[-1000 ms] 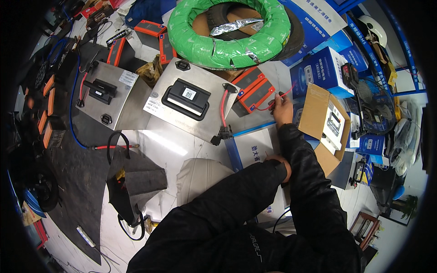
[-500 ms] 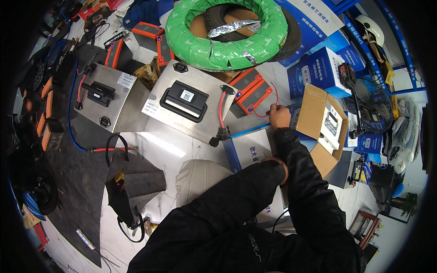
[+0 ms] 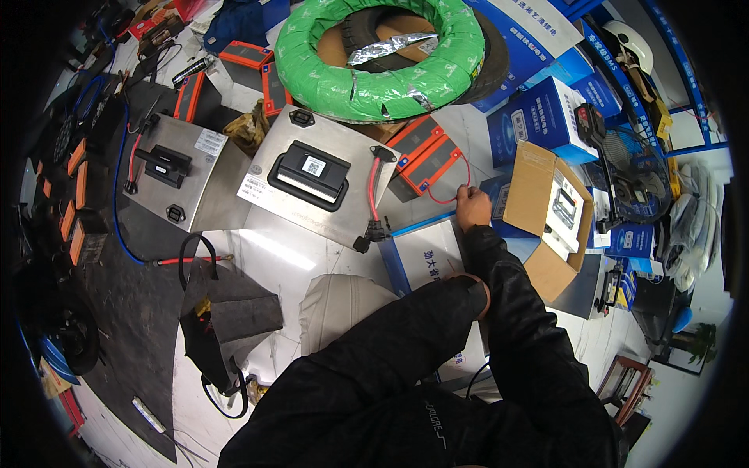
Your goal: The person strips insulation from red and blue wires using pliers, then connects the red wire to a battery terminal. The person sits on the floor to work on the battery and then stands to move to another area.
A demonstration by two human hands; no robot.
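My right hand [image 3: 473,207] is closed with fingertips pinching a thin red wire [image 3: 469,168]. The wire loops beside two orange-and-black batteries [image 3: 431,160], and its lower part runs to the end of the nearer one. Whether its upper end touches the other battery I cannot make out. My left forearm crosses under the right one; only a strip of skin of my left hand [image 3: 485,299] shows past the cuff, its fingers hidden. Beneath my arms lies a white-and-blue box [image 3: 421,253]. Left of the batteries sits a large silver metal battery case [image 3: 261,168] with black handle and red cable.
A green-wrapped tire [image 3: 374,93] lies beyond the batteries. An open cardboard box [image 3: 538,183] stands right of my hand, near blue boxes [image 3: 527,121]. At left are a second metal case [image 3: 199,160], a dark tool bag [image 3: 246,304] and a dark mat [image 3: 129,343].
The view has shifted slightly. My right hand has come a little lower and nearer, and the red wire's upper part now curves closer to the batteries.
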